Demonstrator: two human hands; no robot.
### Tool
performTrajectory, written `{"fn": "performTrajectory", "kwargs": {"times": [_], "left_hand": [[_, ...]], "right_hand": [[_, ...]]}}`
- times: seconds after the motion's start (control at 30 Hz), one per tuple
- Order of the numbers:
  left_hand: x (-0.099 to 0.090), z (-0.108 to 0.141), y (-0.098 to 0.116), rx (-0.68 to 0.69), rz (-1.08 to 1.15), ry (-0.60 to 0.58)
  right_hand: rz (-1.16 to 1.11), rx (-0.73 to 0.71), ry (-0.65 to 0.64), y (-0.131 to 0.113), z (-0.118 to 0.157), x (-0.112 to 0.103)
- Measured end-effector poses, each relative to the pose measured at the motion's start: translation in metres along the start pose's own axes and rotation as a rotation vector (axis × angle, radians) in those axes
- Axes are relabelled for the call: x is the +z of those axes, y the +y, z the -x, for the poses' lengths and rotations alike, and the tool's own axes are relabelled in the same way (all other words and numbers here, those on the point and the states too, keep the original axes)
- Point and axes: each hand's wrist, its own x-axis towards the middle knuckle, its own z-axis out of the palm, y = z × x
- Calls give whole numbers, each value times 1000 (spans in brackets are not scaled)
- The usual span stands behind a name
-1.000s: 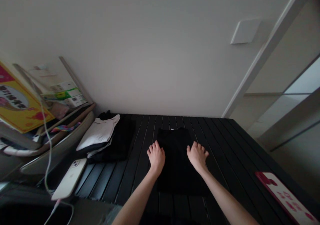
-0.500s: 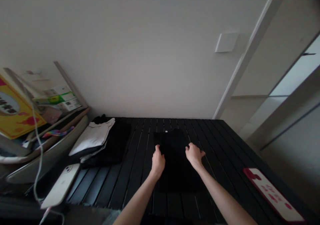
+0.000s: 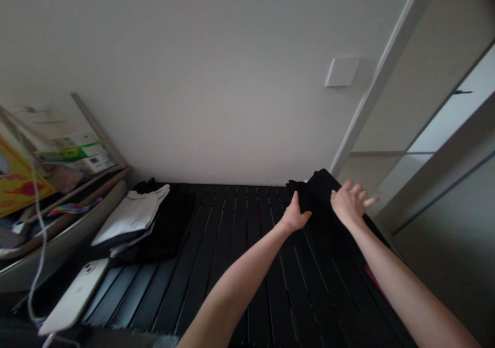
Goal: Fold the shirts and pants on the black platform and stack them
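On slats [image 3: 240, 245], hands, black garment [image 3: 325, 209] (folded).

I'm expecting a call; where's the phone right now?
In the head view, the phone lies lower left on the slatted table, just nearer than the folded clothes.

the black slatted table [image 3: 224, 255] stands against the pale wall [image 3: 216, 80]. white smartphone [image 3: 75, 296]: table's near left corner, camera side up. white cable [image 3: 43, 239]: left of table. yellow printed package [image 3: 23, 183]: farther left of table. square wall plate [image 3: 343, 71]: above table's far right end.
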Motion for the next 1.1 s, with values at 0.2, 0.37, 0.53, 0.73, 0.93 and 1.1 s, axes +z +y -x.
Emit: {"fn": "performTrajectory", "kwargs": {"times": [0.2,0.37,0.53,0.73,0.93,1.1], "left_hand": [[-19,42,-42,-189,-412,-5],[-82,83,-84,-224,-556,115],[-178,121,-107,-263,-948,401],[-288,157,-119,-448,-1312,790],[-356,181,-136,-758,-1392,985],[-366,186,-138,-763,-1331,942]], "right_hand": [[22,-298,-239,-17,93,60],[-34,-447,-380,-40,177,89],[-84,-474,-421,-44,196,105],[-86,-484,-426,-42,191,110],[-66,-484,-433,-43,193,106],[-86,-479,-422,-44,193,107]]}}
